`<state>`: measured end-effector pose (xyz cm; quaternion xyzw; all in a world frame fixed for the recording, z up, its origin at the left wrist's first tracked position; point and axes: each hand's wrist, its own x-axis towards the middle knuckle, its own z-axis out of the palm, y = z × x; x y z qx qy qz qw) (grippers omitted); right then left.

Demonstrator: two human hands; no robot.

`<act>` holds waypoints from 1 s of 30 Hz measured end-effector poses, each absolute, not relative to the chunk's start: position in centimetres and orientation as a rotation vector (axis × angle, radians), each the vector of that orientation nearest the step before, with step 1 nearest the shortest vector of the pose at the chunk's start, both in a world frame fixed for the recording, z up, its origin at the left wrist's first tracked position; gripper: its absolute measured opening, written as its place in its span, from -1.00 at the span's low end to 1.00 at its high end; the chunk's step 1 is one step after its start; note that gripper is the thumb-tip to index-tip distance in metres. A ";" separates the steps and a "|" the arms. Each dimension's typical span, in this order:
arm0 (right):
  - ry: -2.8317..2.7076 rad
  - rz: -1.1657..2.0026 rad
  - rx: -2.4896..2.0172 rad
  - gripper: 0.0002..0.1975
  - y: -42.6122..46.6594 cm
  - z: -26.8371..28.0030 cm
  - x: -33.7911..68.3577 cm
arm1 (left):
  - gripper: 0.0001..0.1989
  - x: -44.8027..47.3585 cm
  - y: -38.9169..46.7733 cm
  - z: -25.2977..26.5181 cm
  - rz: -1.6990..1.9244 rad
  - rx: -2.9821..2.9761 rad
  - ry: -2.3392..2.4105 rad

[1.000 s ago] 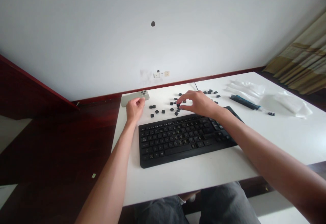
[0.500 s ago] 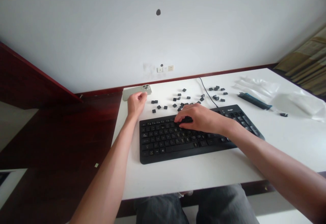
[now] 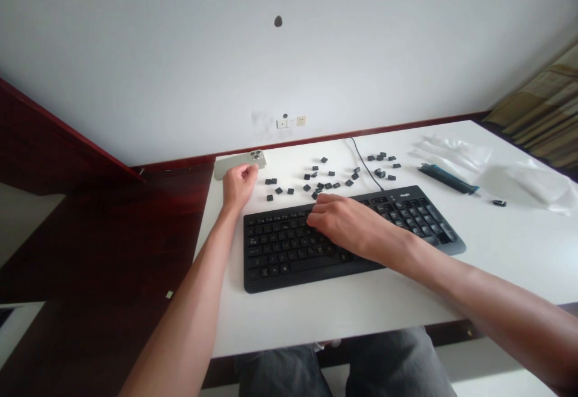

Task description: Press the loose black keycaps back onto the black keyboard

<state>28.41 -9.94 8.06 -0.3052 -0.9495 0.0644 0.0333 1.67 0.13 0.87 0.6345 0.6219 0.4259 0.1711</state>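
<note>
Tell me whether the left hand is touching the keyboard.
Apart. The head view shows a strip of white tabletop between the left hand and the far left corner of the keyboard.

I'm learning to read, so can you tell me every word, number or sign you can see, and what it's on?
No word or number is clear enough to read.
Keyboard: pale logo near its far right corner, too blurred; key labels too small.
Loose keys: any marks are too small.
</note>
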 end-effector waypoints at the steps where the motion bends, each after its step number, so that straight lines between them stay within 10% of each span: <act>1: -2.950 0.144 -0.949 -0.74 -10.2 8.2 28.1 | -0.58 1.6 0.1 0.8 1.211 1.805 1.766; 12: -3.036 -0.157 -0.996 -0.73 -12.2 7.4 26.9 | -0.58 1.5 0.1 0.9 1.193 1.811 1.798; 30: -2.349 0.215 -1.490 -0.78 -2.0 4.8 35.1 | -0.56 1.5 0.2 0.7 1.183 1.816 1.778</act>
